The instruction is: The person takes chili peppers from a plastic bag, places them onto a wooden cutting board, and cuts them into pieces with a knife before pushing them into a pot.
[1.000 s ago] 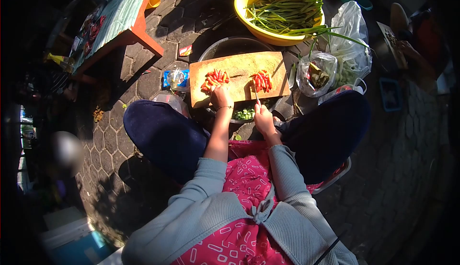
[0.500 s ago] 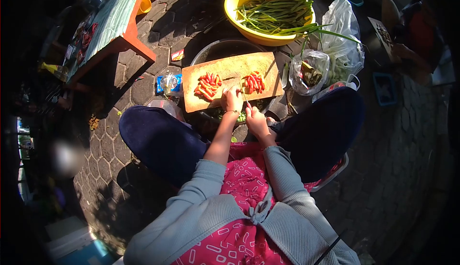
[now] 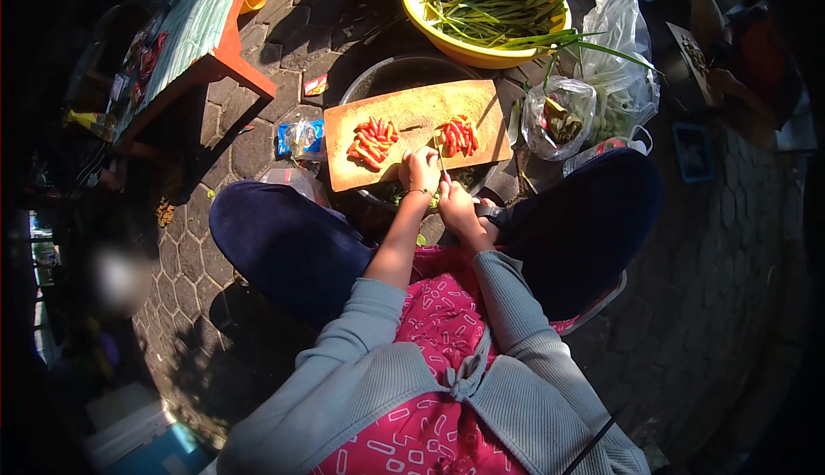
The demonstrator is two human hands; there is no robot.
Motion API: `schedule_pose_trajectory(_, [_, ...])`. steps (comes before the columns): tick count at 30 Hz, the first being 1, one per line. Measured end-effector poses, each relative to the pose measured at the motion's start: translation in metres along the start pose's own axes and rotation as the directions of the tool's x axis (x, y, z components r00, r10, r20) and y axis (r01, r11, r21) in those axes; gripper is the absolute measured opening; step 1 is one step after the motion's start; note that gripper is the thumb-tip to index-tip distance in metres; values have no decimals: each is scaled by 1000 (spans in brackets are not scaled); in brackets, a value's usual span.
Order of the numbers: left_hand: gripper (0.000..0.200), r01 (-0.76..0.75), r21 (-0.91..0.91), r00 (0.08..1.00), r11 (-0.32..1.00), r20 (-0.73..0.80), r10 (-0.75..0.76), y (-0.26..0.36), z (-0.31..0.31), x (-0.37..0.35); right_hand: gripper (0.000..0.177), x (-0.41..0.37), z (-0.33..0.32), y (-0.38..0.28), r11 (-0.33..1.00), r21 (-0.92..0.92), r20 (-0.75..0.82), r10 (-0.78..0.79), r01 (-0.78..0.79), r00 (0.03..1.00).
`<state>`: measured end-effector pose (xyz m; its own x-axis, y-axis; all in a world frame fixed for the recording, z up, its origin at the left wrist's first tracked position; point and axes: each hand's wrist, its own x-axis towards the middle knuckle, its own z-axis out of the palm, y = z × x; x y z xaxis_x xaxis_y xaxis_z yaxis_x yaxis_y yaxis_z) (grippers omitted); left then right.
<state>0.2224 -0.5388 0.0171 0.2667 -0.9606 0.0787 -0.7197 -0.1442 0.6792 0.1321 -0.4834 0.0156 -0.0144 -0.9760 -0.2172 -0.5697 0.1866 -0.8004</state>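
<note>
1. Gripping the knife (image 3: 443, 161), the right hand (image 3: 457, 204) is closed around its handle, and the blade points away from the person, over the board.
2. The left hand (image 3: 418, 171) is just beside the blade, at the near edge of the board, with its fingers bent. I cannot tell if it is holding something.
3. The wooden board (image 3: 418, 107) lies slightly turned across the large dark basin (image 3: 385, 63), in front of the person.
4. On the board are two groups of red chillies: the left pile (image 3: 372, 143) and the right pile (image 3: 458, 135), which are well apart. The blade is near the right pile.
5. Under the near edge of the board, some green pieces (image 3: 396, 193) can be seen inside the dark basin.
6. Beyond the board, the yellow basin (image 3: 473, 57) contains long green stalks (image 3: 498, 13), and some of them hang over its rim.
7. To the right of the board is a small clear bag (image 3: 559, 118), beside a bigger plastic bag (image 3: 620, 50). To the left is a blue packet (image 3: 301, 137), on the paved ground (image 3: 253, 150).
</note>
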Motion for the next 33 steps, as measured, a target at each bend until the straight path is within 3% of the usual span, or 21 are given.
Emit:
schedule_pose_trajectory(4, [4,86,-29,994,996,64,-84,2,1,2,36,9,-2,-2,994,-16,82,111,-110,990])
schedule_pose_trajectory(8, [3,105,9,995,994,-4,-105,1,3,1,40,-12,-5,3,1000,-28,119,5,-2,993])
schedule_pose_trajectory(11, [5,94,-45,996,995,5,-94,-4,9,2,42,-24,-19,12,990,-136,224,59,-29,973])
schedule_pose_trajectory(15, [7,55,-31,994,998,-94,-57,-13,7,3,36,-22,-13,29,975,-216,141,-12,43,990])
schedule_pose_trajectory(17, [7,118,2,988,993,-103,-117,-18,-1,3,36,-18,-1,40,953,-302,28,-13,21,1000])
schedule_pose_trajectory(18, [6,86,-20,992,996,-91,-88,-25,-4,9,34,-23,-21,9,967,-232,9,108,-103,994])
schedule_pose_trajectory(19, [6,53,-44,995,998,-81,-56,-32,-8,15,34,-24,-26,0,968,-232,17,105,-98,994])
schedule_pose_trajectory(21, [9,149,30,977,988,-156,-143,-25,-35,19,32,-24,-29,-8,983,-185,21,22,-17,1000])
schedule_pose_trajectory(25, [9,116,84,978,990,-184,-99,-47,-59,27,36,-20,-14,2,992,-108,75,-60,68,995])
schedule_pose_trajectory(31, [7,39,220,993,975,-117,-13,-52,-68,31,34,-9,-16,-3,997,-59,-23,40,-42,999])
schedule_pose_trajectory(33, [7,-77,300,980,951,-153,127,-55,-57,33,33,-9,-13,-1,998,-61,15,-2,3,1000])
